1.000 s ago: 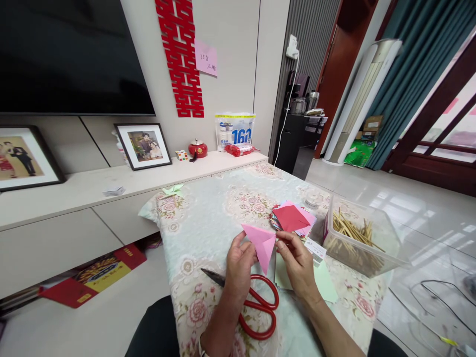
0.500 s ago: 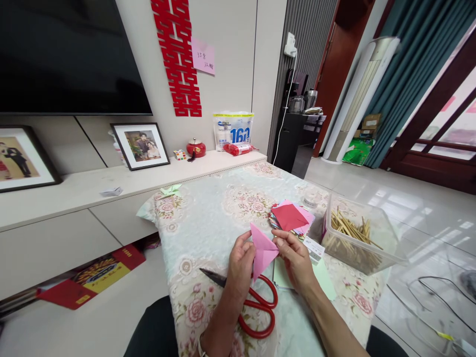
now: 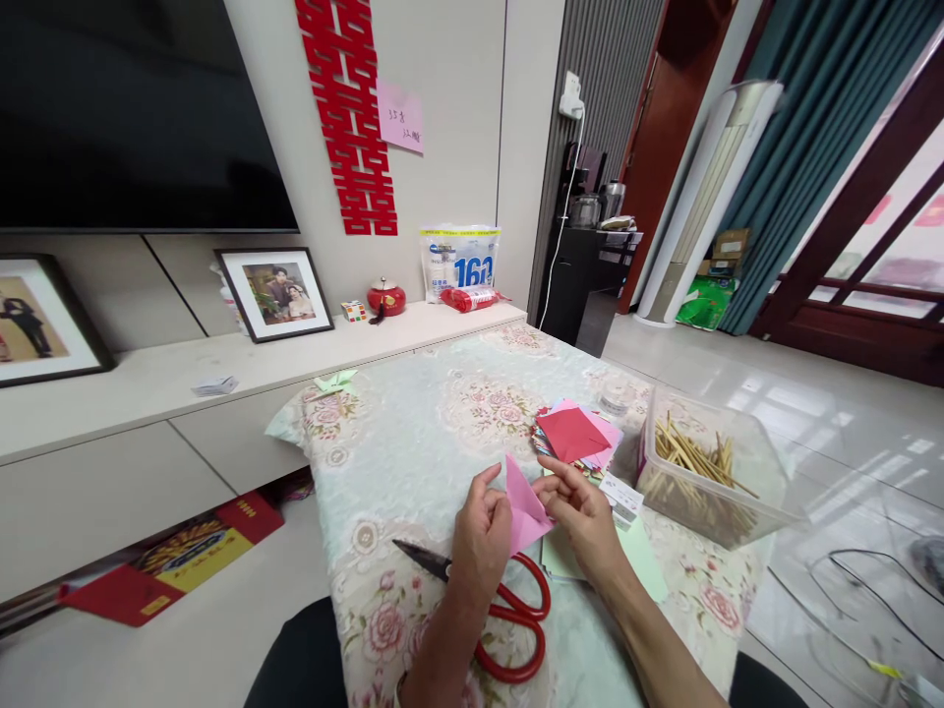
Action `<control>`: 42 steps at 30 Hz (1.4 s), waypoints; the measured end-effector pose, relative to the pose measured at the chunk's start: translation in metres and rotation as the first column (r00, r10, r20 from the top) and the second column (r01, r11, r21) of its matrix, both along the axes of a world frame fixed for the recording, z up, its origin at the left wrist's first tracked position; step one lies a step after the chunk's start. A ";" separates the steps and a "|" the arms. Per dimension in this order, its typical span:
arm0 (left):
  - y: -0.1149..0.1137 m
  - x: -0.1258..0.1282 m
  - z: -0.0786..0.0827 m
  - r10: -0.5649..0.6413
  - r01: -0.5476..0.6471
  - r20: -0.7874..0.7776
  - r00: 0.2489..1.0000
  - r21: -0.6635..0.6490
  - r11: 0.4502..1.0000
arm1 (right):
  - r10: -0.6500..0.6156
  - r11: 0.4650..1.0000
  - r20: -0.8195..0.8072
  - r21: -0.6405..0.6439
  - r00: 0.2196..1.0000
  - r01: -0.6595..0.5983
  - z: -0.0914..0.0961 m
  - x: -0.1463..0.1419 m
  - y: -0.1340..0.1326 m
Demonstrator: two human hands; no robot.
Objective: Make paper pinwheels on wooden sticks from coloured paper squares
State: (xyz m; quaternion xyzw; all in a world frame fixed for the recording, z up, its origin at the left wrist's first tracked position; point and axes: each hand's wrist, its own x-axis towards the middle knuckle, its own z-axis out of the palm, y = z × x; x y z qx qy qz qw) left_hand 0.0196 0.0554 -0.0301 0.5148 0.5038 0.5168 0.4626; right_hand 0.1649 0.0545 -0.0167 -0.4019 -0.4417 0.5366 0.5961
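Head view: both hands work just above the near part of the table (image 3: 413, 433), over its flowered cloth. The left hand (image 3: 481, 536) and the right hand (image 3: 582, 516) hold a pink paper (image 3: 525, 509) between them. The left fingers (image 3: 493, 479) are closed narrowly on its left edge, and the right fingers (image 3: 550, 489) pinch its right side.

A second ago the paper spread wide between the hands, with a long point hanging down. Now it shows as a smaller, narrower shape with one point up. The hands have drawn closer together and sit a little lower. From that, the folding looks a step further along, with a flap brought in.

Red-handled scissors (image 3: 516, 629) lie on the table under the left wrist, untouched. A light green sheet (image 3: 643, 559) lies under the right wrist. Farther off to the right sit a stack of coloured paper (image 3: 575, 433) and a clear box of sticks (image 3: 708, 472).
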 end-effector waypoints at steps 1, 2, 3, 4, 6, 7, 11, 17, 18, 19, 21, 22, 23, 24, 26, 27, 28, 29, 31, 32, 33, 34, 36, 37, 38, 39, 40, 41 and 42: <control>0.000 0.000 -0.001 0.010 -0.009 -0.038 0.999 0.023 1.000 | 0.001 1.000 0.009 0.003 1.000 -0.001 0.000 0.001 0.000; -0.001 0.000 -0.001 0.023 -0.020 -0.065 0.998 0.043 0.999 | -0.001 1.000 0.021 0.007 1.000 0.001 0.001 0.001 0.000; -0.001 -0.001 -0.001 0.032 -0.028 -0.078 0.996 0.057 0.998 | -0.004 1.000 0.035 0.012 0.999 0.004 0.001 0.001 0.000; -0.001 -0.001 0.000 0.036 -0.031 -0.076 0.996 0.062 0.998 | -0.006 1.000 0.046 0.016 0.999 0.005 0.001 0.002 0.000; -0.001 -0.001 0.001 0.025 -0.024 -0.032 0.999 0.044 0.999 | -0.001 1.000 0.054 0.017 0.999 0.000 0.000 0.002 0.000; -0.001 0.000 0.002 0.014 -0.014 0.007 1.000 0.022 1.000 | 0.004 1.000 0.050 0.016 0.999 -0.004 0.000 0.002 0.000; -0.001 0.001 0.008 -0.026 0.037 0.164 0.986 -0.064 0.997 | 0.016 1.000 0.027 0.006 1.000 -0.016 -0.002 0.001 0.001; -0.003 0.001 0.012 -0.099 0.119 0.257 0.961 -0.061 0.991 | 0.033 0.999 0.078 -0.010 0.996 -0.032 -0.001 0.000 0.000; -0.003 0.001 0.011 -0.118 0.140 0.263 0.958 -0.069 0.988 | 0.032 0.999 0.084 -0.012 0.996 -0.031 0.000 0.000 0.000; -0.003 0.000 0.010 -0.136 0.164 0.277 0.951 -0.079 0.983 | 0.024 1.000 0.082 -0.010 0.996 -0.023 0.000 0.000 0.000; -0.003 0.000 0.005 -0.173 0.215 0.335 0.926 -0.094 0.972 | -0.008 1.000 0.067 0.003 0.998 0.008 0.002 0.001 -0.001; -0.003 0.000 0.003 -0.190 0.241 0.377 0.906 -0.093 0.966 | -0.027 1.000 0.060 0.011 0.998 0.027 0.003 0.001 -0.001; -0.002 0.001 0.000 -0.203 0.263 0.422 0.884 -0.088 0.961 | -0.043 0.999 0.057 0.017 0.997 0.042 0.003 0.001 -0.001; -0.002 0.002 -0.002 -0.211 0.280 0.462 0.862 -0.085 0.956 | -0.052 0.999 0.056 0.020 0.997 0.051 0.004 0.001 -0.002; -0.001 0.003 -0.006 -0.204 0.289 0.510 0.836 -0.093 0.953 | -0.044 0.999 0.050 0.010 0.998 0.044 0.003 0.000 -0.002; -0.001 0.004 -0.007 -0.190 0.281 0.520 0.833 -0.102 0.954 | -0.035 0.999 0.044 0.004 0.998 0.035 0.003 -0.001 -0.002; 0.000 0.005 -0.008 -0.171 0.267 0.524 0.834 -0.112 0.957 | -0.025 1.000 0.039 -0.002 0.999 0.026 0.002 -0.002 -0.002; 0.001 0.005 -0.008 -0.151 0.248 0.526 0.837 -0.119 0.962 | -0.017 1.000 0.030 -0.005 0.999 0.017 0.002 -0.003 -0.002; 0.002 0.004 -0.007 -0.095 0.187 0.539 0.837 -0.118 0.975 | 0.008 1.000 0.002 -0.011 1.000 -0.008 0.001 -0.003 -0.002; 0.002 0.004 -0.006 -0.061 0.149 0.548 0.834 -0.116 0.982 | 0.024 1.000 -0.017 -0.015 1.000 -0.024 0.001 -0.003 -0.002; 0.003 0.003 -0.004 -0.026 0.109 0.558 0.829 -0.116 0.987 | 0.043 0.999 -0.036 -0.025 0.998 -0.044 0.002 -0.003 -0.003; 0.003 0.003 -0.003 0.006 0.074 0.568 0.823 -0.118 0.990 | 0.062 0.997 -0.053 -0.038 0.997 -0.064 0.002 -0.003 -0.003; 0.003 0.003 0.000 0.046 0.035 0.587 0.808 -0.125 0.992 | 0.091 0.992 -0.069 -0.075 0.993 -0.097 0.005 -0.002 -0.004; 0.003 0.003 0.001 0.056 0.027 0.595 0.801 -0.131 0.991 | 0.104 0.989 -0.072 -0.094 0.992 -0.110 0.006 -0.002 -0.005; 0.003 0.003 0.002 0.066 0.022 0.602 0.796 -0.137 0.990 | 0.117 0.986 -0.077 -0.110 0.990 -0.125 0.007 -0.001 -0.005; 0.003 0.002 0.003 0.075 0.016 0.605 0.792 -0.143 0.990 | 0.133 0.982 -0.084 -0.125 0.988 -0.143 0.008 -0.001 -0.006; 0.003 0.002 0.003 0.086 0.007 0.607 0.790 -0.148 0.989 | 0.150 0.977 -0.095 -0.137 0.984 -0.162 0.009 -0.001 -0.006; 0.003 0.002 0.003 0.096 -0.003 0.607 0.789 -0.152 0.988 | 0.167 0.972 -0.108 -0.148 0.980 -0.182 0.009 -0.001 -0.007; 0.003 0.002 0.004 0.101 -0.008 0.607 0.788 -0.153 0.988 | 0.182 0.967 -0.121 -0.158 0.976 -0.199 0.009 -0.002 -0.007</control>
